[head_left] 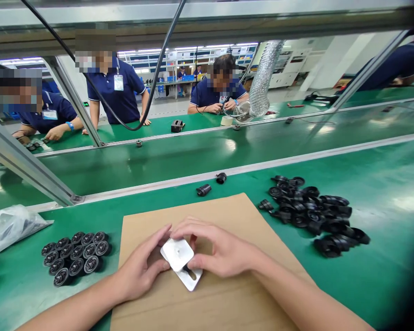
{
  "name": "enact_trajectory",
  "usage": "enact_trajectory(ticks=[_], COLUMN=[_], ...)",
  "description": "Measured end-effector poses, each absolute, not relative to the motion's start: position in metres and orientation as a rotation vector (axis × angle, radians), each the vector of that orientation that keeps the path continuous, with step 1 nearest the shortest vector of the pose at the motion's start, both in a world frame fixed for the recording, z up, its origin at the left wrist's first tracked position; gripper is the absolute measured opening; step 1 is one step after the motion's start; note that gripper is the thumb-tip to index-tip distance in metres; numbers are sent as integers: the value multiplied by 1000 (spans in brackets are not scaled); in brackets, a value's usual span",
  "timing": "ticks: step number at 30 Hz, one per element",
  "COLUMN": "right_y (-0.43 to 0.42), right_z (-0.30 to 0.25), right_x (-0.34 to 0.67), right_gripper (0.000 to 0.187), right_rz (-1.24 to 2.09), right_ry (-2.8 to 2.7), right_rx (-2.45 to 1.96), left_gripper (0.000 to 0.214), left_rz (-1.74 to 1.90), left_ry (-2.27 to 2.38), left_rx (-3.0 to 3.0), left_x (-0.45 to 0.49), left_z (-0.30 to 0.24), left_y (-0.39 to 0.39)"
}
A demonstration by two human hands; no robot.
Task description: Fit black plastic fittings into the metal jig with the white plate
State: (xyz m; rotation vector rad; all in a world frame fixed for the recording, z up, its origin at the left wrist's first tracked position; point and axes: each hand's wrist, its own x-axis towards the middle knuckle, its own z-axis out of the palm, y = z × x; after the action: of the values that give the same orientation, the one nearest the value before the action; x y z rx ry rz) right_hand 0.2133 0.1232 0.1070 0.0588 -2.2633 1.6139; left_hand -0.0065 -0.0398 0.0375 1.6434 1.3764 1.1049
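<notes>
Over the cardboard sheet, a white square plate with rounded corners sits on top of a second white plate that has a dark slotted hole. My left hand is closed around the left side of the pair, thumb at the edge. From the right, my right hand grips the upper plate between thumb and curled fingers. Whatever lies between the two plates is mostly hidden; only a dark bit shows under the upper one.
The cardboard sheet lies on a green worktop. Round black parts stand in rows at left, near a plastic bag. Black fittings are heaped at right, two more beyond. Metal framing and co-workers are across.
</notes>
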Motion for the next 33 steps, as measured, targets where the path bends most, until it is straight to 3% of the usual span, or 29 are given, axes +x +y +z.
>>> enact_trajectory(ticks=[11, 14, 18, 21, 33], right_y=[136, 137, 136, 135, 136], right_z=[107, 113, 122, 123, 110], right_x=[218, 221, 224, 226, 223], right_gripper=[52, 54, 69, 68, 65], right_rz=[1808, 1704, 1524, 1509, 1530], right_ry=[-2369, -2481, -2607, -2622, -2497], right_rx=[0, 104, 167, 173, 211], left_gripper=[73, 75, 95, 110, 106], left_rz=[1076, 1048, 1029, 1032, 1007], left_ry=[1396, 1400, 1395, 1387, 1378], left_rx=[1634, 1614, 1551, 1531, 1530], left_x=[-5, -4, -4, -3, -5], left_z=[43, 44, 43, 40, 40], left_y=[-41, -40, -43, -44, -43])
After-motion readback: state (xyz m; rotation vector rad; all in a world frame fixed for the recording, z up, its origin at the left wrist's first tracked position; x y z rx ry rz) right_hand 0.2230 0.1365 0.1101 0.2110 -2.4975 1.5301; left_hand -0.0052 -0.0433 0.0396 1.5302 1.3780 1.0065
